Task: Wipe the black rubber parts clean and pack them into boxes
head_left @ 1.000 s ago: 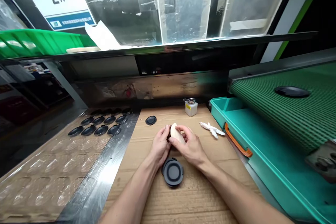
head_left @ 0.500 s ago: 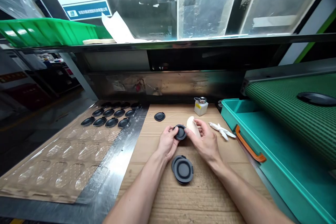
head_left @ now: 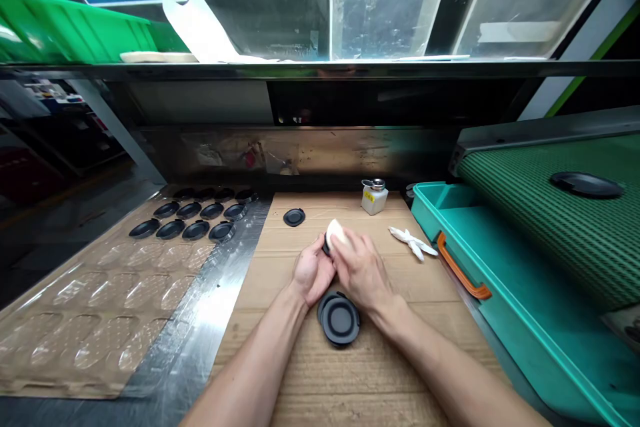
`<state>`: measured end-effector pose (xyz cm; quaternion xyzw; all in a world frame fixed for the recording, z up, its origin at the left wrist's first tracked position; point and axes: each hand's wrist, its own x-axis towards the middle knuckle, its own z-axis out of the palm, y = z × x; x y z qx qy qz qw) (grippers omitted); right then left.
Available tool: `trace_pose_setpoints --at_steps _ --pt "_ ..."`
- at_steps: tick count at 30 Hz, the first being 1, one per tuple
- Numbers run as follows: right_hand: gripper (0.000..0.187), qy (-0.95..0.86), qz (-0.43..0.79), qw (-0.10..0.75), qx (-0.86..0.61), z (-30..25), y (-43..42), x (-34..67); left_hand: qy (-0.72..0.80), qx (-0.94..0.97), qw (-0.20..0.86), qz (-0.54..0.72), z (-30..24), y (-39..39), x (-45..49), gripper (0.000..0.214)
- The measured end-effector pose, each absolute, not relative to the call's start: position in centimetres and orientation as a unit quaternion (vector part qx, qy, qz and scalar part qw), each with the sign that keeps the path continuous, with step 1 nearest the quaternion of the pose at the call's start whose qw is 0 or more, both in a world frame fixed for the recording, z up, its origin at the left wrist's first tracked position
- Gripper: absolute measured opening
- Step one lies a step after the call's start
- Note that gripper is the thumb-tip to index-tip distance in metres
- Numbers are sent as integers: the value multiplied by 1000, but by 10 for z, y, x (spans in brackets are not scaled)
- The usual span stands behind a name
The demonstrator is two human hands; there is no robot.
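Observation:
My left hand (head_left: 311, 272) is closed around a small black round lid (head_left: 327, 245), mostly hidden behind the fingers and a pad. In my right hand (head_left: 361, 268) is the cream-white pad (head_left: 335, 232), pressed against the lid's face. Just below both hands, several similar black lids (head_left: 341, 321) lie in a small overlapping pile on the cardboard (head_left: 300, 380). One more black lid (head_left: 294, 217) lies alone farther back.
A clear blister tray (head_left: 115, 293) at left holds rows of black lids. Behind the hands stands a white bottle (head_left: 375, 199). White twisted material (head_left: 414, 243) lies right, beside a teal bin (head_left: 543, 340) with an orange handle (head_left: 463, 270). A green conveyor (head_left: 560, 213) carries a black disc (head_left: 586, 185).
My right hand has moved left and brought the pad onto the lid, which was held face-up beside it before. The view has shifted slightly.

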<state>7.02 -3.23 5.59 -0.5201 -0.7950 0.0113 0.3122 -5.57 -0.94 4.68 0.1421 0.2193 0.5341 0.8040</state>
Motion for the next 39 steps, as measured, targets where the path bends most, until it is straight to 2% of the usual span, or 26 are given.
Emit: trace_pose_setpoints --at_steps 11,14,16,19,24,27,30,32,39 --pt "35 -797 21 271 -540 58 -28 78 260 192 760 563 45 -10 -54 22" --pt "34 -790 40 300 -534 58 -23 82 259 199 761 560 47 -10 -53 25" --pt "39 -750 79 349 -556 60 -16 87 244 199 766 560 50 -10 -52 26" --pt "58 -704 171 388 -569 65 -14 94 234 181 770 565 53 -10 -53 25" --pt "48 -706 250 365 -553 69 -30 84 254 166 770 561 51 -10 -49 29" --pt "35 -739 187 344 -549 68 -29 75 252 186 766 562 49 -12 -47 29" --pt "33 -743 107 279 -599 66 -24 72 246 209 754 572 49 -13 -47 28" --pt "30 -765 97 253 -585 65 -24 74 257 212 746 578 49 -13 -47 28" --pt "33 -757 59 257 -597 63 -28 71 256 222 746 573 49 -13 -46 27"
